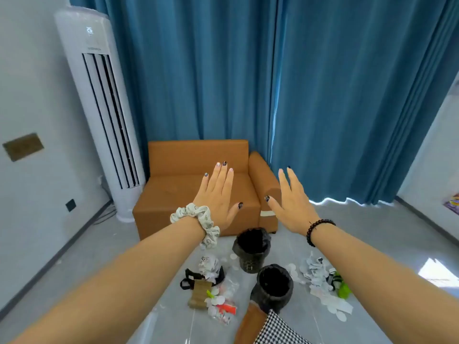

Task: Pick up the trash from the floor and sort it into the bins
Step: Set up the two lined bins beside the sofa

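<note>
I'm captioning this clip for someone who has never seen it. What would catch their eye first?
Two bare hands, the left hand and right hand, spread open in mid-air in front of an orange sofa and tall blue curtains. Below them, two black-lined bins stand on the grey floor among scattered paper scraps.

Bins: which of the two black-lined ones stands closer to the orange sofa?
The far bin, just before the sofa; the other bin stands nearer the camera.
</note>
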Motion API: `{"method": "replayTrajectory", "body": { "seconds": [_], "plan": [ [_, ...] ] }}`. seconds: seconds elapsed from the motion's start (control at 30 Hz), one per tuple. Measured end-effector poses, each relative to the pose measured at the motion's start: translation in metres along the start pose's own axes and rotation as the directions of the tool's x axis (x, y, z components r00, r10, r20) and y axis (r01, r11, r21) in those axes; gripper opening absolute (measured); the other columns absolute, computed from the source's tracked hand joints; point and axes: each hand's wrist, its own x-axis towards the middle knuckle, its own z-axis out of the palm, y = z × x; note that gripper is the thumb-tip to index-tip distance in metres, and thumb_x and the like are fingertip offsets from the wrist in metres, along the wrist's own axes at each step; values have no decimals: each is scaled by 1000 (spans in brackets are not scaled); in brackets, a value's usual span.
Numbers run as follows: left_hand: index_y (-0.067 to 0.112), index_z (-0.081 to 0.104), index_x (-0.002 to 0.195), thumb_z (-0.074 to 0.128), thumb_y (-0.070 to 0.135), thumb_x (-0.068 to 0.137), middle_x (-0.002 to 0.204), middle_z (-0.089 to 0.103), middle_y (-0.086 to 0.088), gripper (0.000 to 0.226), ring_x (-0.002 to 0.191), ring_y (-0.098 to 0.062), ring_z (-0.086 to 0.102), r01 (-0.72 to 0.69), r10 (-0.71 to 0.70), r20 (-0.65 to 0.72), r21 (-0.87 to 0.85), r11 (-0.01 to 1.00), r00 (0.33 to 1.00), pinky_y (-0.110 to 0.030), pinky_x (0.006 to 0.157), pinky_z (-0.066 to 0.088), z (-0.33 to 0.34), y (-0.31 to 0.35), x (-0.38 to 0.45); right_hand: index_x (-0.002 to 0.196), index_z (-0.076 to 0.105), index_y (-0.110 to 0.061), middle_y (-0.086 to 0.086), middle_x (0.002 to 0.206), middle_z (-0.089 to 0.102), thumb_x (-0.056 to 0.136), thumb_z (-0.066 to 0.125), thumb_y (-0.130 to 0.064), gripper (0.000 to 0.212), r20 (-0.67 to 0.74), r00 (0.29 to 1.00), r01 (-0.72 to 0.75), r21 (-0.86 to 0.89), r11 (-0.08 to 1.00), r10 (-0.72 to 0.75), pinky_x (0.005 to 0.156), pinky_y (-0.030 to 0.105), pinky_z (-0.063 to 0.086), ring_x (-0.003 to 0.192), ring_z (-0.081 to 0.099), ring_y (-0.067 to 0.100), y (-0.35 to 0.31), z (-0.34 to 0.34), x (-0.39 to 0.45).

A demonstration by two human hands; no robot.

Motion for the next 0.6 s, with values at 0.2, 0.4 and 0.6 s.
{"method": "replayTrajectory", "body": {
  "seconds": [0.2,0.4,0.6],
  "plan": [
    [-2,16,147,22,54,87,155,15,-20,82,145,-36,11,65,-65,61,12,998,996,-52,113,21,49,-35,13,151,-4,-14,5,158,-15,96,41,-44,77,91,996,-1,81,997,-7,119,40,14,146,-6,21,0,57,42],
    [3,0,149,7,56,82,158,-2,-15,86,146,-30,-7,101,-92,174,-42,994,980,-48,117,7,98,-59,42,151,-5,-17,3,158,-17,97,41,-44,77,180,982,-76,143,987,50,117,39,8,146,-4,23,13,108,87],
    [3,0,149,7,55,82,158,-2,-14,86,146,-29,-8,98,-82,196,-74,992,977,-46,117,5,135,-88,67,151,-3,-16,5,158,-16,96,41,-45,76,232,969,-119,148,982,83,116,39,12,146,-5,25,21,155,128]
  ]
}}
